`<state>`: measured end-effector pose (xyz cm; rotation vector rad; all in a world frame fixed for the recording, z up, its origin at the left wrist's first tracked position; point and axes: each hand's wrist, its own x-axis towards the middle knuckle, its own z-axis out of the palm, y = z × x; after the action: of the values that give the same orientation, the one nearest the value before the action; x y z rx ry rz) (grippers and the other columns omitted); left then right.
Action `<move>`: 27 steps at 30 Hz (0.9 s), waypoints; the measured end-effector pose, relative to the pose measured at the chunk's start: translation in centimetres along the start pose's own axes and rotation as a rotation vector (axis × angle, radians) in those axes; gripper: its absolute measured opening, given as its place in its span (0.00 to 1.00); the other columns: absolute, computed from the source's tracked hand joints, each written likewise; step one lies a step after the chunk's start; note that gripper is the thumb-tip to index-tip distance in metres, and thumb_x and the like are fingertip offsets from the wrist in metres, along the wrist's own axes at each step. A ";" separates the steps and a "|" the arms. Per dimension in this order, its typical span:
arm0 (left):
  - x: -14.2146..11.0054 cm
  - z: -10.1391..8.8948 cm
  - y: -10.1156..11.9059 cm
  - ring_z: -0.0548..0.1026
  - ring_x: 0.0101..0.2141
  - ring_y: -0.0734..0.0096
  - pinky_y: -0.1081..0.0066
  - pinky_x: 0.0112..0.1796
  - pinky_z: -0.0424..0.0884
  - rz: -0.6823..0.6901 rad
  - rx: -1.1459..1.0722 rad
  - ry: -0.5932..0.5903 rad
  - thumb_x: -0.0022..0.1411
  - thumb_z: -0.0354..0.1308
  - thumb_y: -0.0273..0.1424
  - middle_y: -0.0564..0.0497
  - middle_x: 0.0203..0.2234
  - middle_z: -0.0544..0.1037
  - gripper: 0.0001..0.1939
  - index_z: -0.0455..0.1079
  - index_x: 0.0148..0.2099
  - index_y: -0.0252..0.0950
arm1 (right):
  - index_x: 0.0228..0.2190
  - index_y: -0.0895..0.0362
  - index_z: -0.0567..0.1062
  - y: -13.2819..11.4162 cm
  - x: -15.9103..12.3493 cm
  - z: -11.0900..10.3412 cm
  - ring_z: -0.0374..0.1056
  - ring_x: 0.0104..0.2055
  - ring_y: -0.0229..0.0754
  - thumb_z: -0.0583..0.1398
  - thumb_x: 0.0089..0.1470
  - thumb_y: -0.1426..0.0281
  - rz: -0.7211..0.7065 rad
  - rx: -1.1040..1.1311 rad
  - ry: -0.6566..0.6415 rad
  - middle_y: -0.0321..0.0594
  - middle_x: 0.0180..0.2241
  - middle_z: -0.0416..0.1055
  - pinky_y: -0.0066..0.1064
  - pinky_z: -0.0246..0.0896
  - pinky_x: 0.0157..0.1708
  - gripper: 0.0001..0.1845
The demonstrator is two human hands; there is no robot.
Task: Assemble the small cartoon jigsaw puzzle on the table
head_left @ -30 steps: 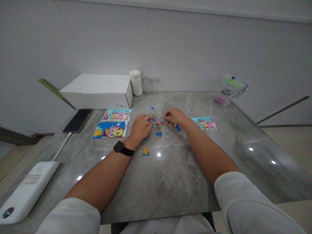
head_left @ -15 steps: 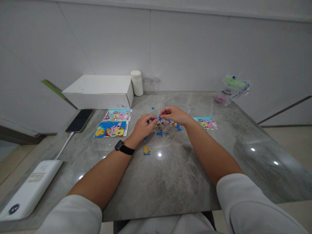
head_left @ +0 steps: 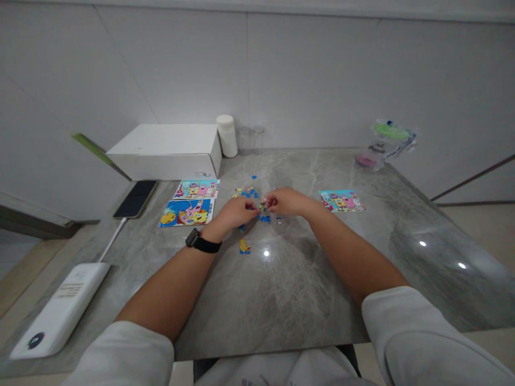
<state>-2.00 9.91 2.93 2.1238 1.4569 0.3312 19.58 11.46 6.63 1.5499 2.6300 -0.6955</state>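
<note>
Several small jigsaw puzzle pieces (head_left: 264, 219) lie in a loose pile between and around my hands. My left hand (head_left: 240, 210) reaches in at the pile's left side, its fingertips pinched together low over the pieces. Facing it, my right hand (head_left: 286, 202) is curled closed at the pile's right side and covers part of it. Whatever is between the fingers of either hand is too small to make out. A small joined yellow and blue puzzle section (head_left: 244, 246) rests nearer to me. One blue piece (head_left: 254, 177) lies apart beyond the pile.
Two cartoon picture cards (head_left: 187, 213) lie left, and another card (head_left: 342, 201) right. Behind stand a white box (head_left: 164, 153), a white bottle (head_left: 227, 136) and two clear glasses (head_left: 250, 141). A phone (head_left: 135, 199) is cabled to a power bank (head_left: 60, 311). A plastic bag (head_left: 386, 145) sits back right.
Both hands have come lower and nearer to me over the pile. More pieces show behind my left hand, while my right hand covers those on the right. The view has shifted slightly.
</note>
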 end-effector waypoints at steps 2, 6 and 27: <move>-0.1 0.1 0.1 0.75 0.31 0.67 0.69 0.31 0.61 -0.029 0.062 -0.016 0.64 0.61 0.36 0.52 0.28 0.81 0.11 0.83 0.36 0.38 | 0.40 0.55 0.85 -0.5 0.0 0.4 0.77 0.40 0.41 0.66 0.59 0.73 0.003 -0.067 -0.066 0.40 0.40 0.84 0.26 0.60 0.36 0.08; -0.3 0.4 0.5 0.76 0.31 0.65 0.68 0.32 0.62 -0.043 0.130 -0.032 0.65 0.60 0.36 0.50 0.29 0.83 0.12 0.83 0.35 0.38 | 0.42 0.53 0.86 -0.8 0.5 1.7 0.78 0.42 0.42 0.68 0.58 0.68 0.026 -0.143 -0.108 0.40 0.42 0.85 0.27 0.59 0.35 0.10; -1.8 1.9 3.0 0.81 0.39 0.57 0.65 0.38 0.71 -0.068 0.438 0.037 0.70 0.53 0.35 0.40 0.41 0.84 0.17 0.83 0.41 0.35 | 0.43 0.51 0.85 -0.3 0.9 2.6 0.78 0.43 0.45 0.67 0.56 0.67 0.006 -0.219 -0.109 0.41 0.43 0.84 0.29 0.59 0.34 0.12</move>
<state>0.56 6.92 3.24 2.4033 1.7448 0.0241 18.30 11.14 4.21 1.4184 2.5226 -0.4582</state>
